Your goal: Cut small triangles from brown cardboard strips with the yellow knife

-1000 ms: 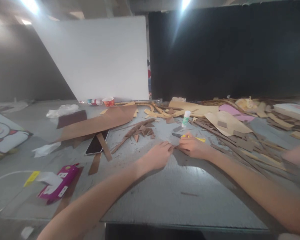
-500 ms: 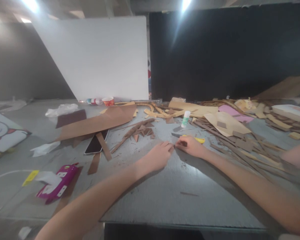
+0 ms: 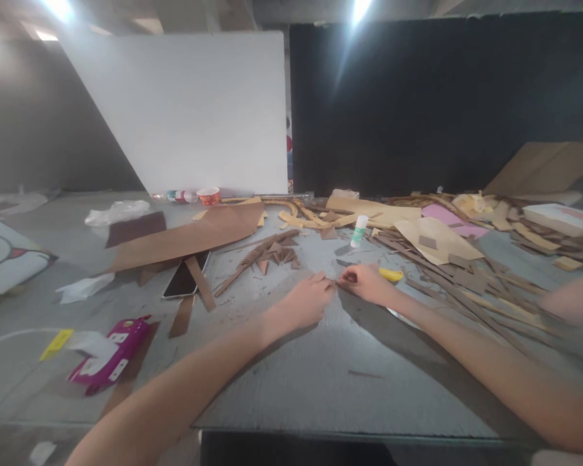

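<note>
My left hand [image 3: 311,299] and my right hand [image 3: 364,283] meet above the middle of the grey table, fingertips almost touching. Both are closed in a pinch. Whatever small, dark piece lies between the fingertips is too small and too hidden to name. Just behind my right hand lies a cutting tool with a yellow handle [image 3: 391,275]; the hand covers its middle, and its dark blade tip shows to the left. A glue stick [image 3: 359,231] with a white cap stands behind it. To the left of my hands lies a wrapped brown paper twig with pointed scraps [image 3: 267,252].
Brown strips [image 3: 447,285] and cream paper [image 3: 434,241] crowd the right side, near another person's arm [image 3: 573,296]. Leftward lie a brown sheet [image 3: 189,239], a phone [image 3: 181,279] and a purple power strip [image 3: 111,356]. A thin scrap [image 3: 365,374] lies near the front edge.
My hands stay together in nearly the same spot, with small finger shifts. My right hand hides the yellow handle differently, and a pale sliver now shows by my right forearm.
</note>
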`<action>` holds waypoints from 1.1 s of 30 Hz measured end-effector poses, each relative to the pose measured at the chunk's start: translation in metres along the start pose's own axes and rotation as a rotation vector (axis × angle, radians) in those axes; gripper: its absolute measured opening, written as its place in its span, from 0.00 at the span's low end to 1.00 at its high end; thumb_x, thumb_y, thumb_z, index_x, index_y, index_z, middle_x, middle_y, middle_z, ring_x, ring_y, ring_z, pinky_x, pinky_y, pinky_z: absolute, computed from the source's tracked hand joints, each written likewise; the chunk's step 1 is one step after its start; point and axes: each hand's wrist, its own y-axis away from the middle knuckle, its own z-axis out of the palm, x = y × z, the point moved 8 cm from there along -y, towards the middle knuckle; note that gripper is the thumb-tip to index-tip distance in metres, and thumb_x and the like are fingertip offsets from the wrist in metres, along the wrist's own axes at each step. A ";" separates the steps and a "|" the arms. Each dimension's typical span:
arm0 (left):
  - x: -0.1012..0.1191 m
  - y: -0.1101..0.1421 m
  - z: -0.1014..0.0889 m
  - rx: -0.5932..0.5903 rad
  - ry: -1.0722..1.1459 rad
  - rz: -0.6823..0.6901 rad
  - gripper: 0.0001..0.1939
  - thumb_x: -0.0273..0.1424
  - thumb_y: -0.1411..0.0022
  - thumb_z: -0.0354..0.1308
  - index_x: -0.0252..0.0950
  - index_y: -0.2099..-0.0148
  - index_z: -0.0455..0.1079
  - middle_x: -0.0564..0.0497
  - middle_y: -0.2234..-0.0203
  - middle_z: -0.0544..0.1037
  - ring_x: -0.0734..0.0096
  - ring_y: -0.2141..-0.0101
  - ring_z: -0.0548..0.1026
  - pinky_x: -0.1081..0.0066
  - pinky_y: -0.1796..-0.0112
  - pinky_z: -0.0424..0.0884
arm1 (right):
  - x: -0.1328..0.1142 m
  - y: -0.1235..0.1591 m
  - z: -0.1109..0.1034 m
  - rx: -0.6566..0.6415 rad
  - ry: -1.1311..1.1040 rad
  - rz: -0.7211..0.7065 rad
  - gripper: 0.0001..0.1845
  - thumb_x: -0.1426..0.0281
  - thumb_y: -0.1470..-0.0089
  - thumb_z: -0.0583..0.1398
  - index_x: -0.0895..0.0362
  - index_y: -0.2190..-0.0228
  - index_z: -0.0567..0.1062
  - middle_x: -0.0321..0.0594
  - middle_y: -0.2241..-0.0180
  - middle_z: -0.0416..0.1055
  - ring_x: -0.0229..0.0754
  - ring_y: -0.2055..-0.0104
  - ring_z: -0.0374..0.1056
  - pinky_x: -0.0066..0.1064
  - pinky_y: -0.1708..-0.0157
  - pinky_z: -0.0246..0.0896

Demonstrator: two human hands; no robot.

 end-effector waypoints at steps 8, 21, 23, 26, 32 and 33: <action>-0.003 -0.003 -0.002 0.001 0.043 -0.006 0.20 0.19 0.39 0.59 0.34 0.45 0.72 0.41 0.53 0.78 0.52 0.48 0.72 0.59 0.47 0.68 | 0.000 0.000 0.003 0.087 0.086 -0.015 0.14 0.60 0.38 0.64 0.55 0.73 0.79 0.37 0.77 0.75 0.44 0.72 0.69 0.38 0.60 0.54; -0.008 -0.001 0.001 0.008 0.121 -0.053 0.23 0.17 0.37 0.54 0.34 0.41 0.72 0.42 0.52 0.77 0.53 0.49 0.71 0.60 0.49 0.70 | -0.034 0.031 -0.018 0.125 0.148 -0.686 0.29 0.64 0.23 0.47 0.54 0.76 0.74 0.37 0.78 0.68 0.41 0.74 0.61 0.38 0.62 0.57; -0.008 -0.002 0.001 0.012 0.128 -0.041 0.23 0.17 0.37 0.53 0.34 0.42 0.73 0.43 0.53 0.77 0.54 0.50 0.71 0.59 0.48 0.69 | -0.034 0.031 -0.014 0.085 0.163 -0.701 0.30 0.64 0.24 0.49 0.54 0.77 0.73 0.36 0.79 0.67 0.41 0.75 0.59 0.38 0.63 0.56; -0.008 -0.002 0.000 0.021 0.144 -0.030 0.22 0.16 0.37 0.53 0.35 0.43 0.74 0.43 0.53 0.77 0.55 0.50 0.71 0.59 0.47 0.69 | -0.031 0.027 -0.009 0.030 0.152 -0.651 0.32 0.62 0.24 0.50 0.54 0.81 0.70 0.35 0.81 0.65 0.40 0.76 0.56 0.37 0.63 0.54; -0.009 -0.001 0.000 0.013 0.141 -0.039 0.22 0.15 0.37 0.53 0.34 0.43 0.74 0.43 0.52 0.78 0.55 0.49 0.72 0.61 0.48 0.70 | -0.025 0.024 -0.007 -0.001 0.111 -0.633 0.31 0.62 0.24 0.49 0.54 0.81 0.67 0.34 0.81 0.64 0.39 0.76 0.54 0.36 0.63 0.53; -0.009 -0.001 -0.001 0.013 0.137 -0.043 0.23 0.16 0.37 0.53 0.35 0.43 0.73 0.43 0.52 0.78 0.55 0.48 0.72 0.61 0.48 0.70 | -0.026 0.025 -0.008 0.005 0.101 -0.651 0.30 0.62 0.25 0.49 0.54 0.81 0.67 0.34 0.81 0.64 0.39 0.77 0.54 0.36 0.63 0.54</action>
